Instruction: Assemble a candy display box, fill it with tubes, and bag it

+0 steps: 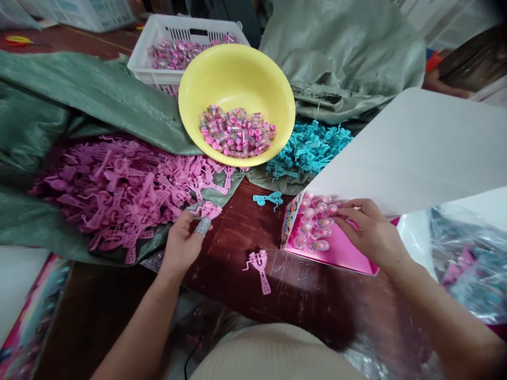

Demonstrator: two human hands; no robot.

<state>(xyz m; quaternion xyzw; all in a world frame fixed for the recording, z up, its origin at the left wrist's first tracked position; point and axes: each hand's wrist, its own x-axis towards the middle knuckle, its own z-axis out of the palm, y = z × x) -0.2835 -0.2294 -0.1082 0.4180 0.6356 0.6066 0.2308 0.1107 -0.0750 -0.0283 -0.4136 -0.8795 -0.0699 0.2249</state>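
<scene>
Pinching pink piece in left hand, likely for control; reaching right hand to capsules under raised lid (presumably for access), cannot tell whether grasping any.

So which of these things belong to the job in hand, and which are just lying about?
Seemingly in the job:
pink piece in the left hand
pink heap
pink box of capsules at the right hand
yellow bowl

Probably just lying about:
yellow item, far left
plastic bag, right

wearer: beige ribbed top, bare forearms
left hand: speckled grey wraps on thumb, another finger
</scene>
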